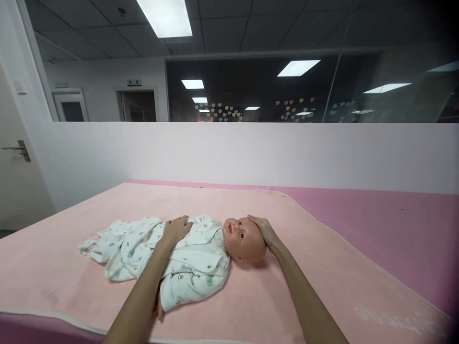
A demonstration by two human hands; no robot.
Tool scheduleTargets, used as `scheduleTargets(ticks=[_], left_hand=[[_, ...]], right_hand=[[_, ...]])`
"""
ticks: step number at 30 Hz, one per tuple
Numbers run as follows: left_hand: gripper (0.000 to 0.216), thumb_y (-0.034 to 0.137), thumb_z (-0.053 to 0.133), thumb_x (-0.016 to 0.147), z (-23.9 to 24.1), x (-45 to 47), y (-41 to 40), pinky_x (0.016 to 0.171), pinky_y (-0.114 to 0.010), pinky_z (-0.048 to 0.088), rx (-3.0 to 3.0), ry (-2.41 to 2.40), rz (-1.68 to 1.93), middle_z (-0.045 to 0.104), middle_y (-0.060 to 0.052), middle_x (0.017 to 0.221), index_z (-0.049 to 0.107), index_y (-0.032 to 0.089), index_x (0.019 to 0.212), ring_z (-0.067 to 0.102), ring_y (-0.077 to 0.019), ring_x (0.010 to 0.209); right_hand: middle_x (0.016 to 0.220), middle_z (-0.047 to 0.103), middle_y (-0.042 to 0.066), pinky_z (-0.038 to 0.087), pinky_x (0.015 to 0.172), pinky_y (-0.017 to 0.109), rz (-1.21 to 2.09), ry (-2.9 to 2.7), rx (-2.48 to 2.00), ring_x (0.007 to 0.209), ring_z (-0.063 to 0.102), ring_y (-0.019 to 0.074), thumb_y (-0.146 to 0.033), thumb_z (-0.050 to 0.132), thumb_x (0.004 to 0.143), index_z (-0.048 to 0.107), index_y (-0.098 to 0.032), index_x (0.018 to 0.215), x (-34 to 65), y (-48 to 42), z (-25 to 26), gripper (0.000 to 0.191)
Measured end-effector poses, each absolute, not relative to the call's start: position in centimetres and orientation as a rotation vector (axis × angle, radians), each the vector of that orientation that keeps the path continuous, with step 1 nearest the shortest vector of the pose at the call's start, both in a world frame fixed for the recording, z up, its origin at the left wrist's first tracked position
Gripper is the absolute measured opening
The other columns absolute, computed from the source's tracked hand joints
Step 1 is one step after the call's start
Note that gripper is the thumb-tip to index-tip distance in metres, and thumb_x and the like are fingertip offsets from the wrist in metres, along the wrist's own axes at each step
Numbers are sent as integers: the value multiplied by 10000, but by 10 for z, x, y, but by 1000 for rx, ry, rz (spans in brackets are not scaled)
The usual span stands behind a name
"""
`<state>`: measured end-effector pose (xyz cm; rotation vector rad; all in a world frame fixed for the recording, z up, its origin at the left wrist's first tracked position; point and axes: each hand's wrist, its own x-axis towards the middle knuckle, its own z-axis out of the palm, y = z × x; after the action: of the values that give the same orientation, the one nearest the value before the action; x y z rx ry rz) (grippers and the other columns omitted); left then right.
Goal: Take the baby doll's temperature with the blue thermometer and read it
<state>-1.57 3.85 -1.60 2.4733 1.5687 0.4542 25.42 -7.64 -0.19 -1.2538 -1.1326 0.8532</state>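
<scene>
A baby doll lies on its back across a peach-coloured mat, its head toward the right. It wears a white outfit with small printed figures in green and brown. My left hand rests on the front of the outfit, over the doll's belly, with the fingers laid on the cloth. Against the top of the doll's bald head lies my right hand, its fingers stretched along the crown. One doll hand shows below the near sleeve, partly behind my left forearm.
The peach mat lies over a pink padded surface. Behind it runs a low white wall with a dark window above, dotted with heart stickers. A door with a handle stands at the left.
</scene>
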Motion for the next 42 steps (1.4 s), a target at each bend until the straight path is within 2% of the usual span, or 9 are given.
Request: scheduleTargets(ticks=[8, 15, 19, 21, 24, 27, 30, 36, 42], left_hand=[[406, 404, 280, 815, -16, -15, 39, 917, -404, 280, 2469, 1582, 446, 605, -83, 1081, 463, 233, 1134, 497, -223, 1060], [411, 413, 279, 812, -17, -15, 40, 905, -409, 293, 2471, 1569, 468, 613, -83, 1055, 474, 228, 1122, 509, -232, 1037], [407, 411, 279, 814, -17, -16, 39, 908, -400, 291, 2466, 1571, 452, 613, -80, 1057, 469, 237, 1129, 510, -230, 1041], [411, 411, 277, 814, -16, -16, 39, 910, -396, 290, 2465, 1577, 453, 614, -80, 1059, 466, 235, 1134, 509, -230, 1045], [414, 409, 277, 813, -16, -16, 39, 909, -399, 290, 2470, 1572, 456, 615, -81, 1061, 467, 232, 1137, 507, -231, 1049], [411, 409, 277, 814, -17, -16, 39, 907, -402, 292, 2475, 1564, 458, 617, -77, 1062, 471, 236, 1132, 507, -229, 1050], [417, 417, 280, 811, -18, -16, 40, 907, -402, 294, 2480, 1573, 460, 614, -79, 1070, 475, 234, 1131, 508, -232, 1051], [427, 423, 283, 809, -18, -16, 40, 910, -411, 299, 2490, 1562, 468, 611, -84, 1079, 482, 227, 1131, 510, -238, 1054], [432, 426, 290, 808, -17, -16, 39, 910, -397, 303, 2485, 1581, 461, 617, -88, 1069, 478, 223, 1139, 513, -241, 1056]], right_hand=[[792, 681, 60, 437, 754, 316, 847, -1122, -1223, 781, 603, 220, -473, 595, 647, 682, -139, 745, 254, -76, -2, 359], [1024, 633, 43, 371, 916, 325, 736, -1126, -1199, 1023, 526, 216, -437, 579, 668, 663, -185, 885, 257, -70, -6, 343], [1131, 578, 14, 357, 929, 314, 629, -1079, -1215, 1092, 477, 199, -431, 603, 655, 630, -242, 967, 259, -67, -8, 366], [1091, 599, 21, 380, 890, 302, 662, -1097, -1219, 1045, 505, 201, -453, 597, 657, 643, -221, 925, 259, -69, -8, 357], [825, 665, 42, 431, 735, 300, 814, -1155, -1231, 814, 580, 204, -508, 561, 675, 651, -149, 747, 257, -73, -7, 377], [637, 635, 20, 412, 623, 280, 843, -1148, -1220, 646, 560, 176, -508, 580, 657, 620, -129, 641, 255, -77, -5, 381], [679, 644, 32, 414, 642, 284, 838, -1149, -1214, 668, 559, 177, -490, 580, 663, 629, -130, 653, 253, -78, -4, 363], [969, 631, 28, 379, 859, 297, 562, -1155, -1123, 967, 533, 191, -311, 591, 647, 639, -200, 721, 252, -75, -2, 142], [887, 620, 30, 405, 798, 314, 457, -1159, -1080, 864, 555, 181, -208, 500, 619, 518, -189, 531, 256, -73, -5, 91]])
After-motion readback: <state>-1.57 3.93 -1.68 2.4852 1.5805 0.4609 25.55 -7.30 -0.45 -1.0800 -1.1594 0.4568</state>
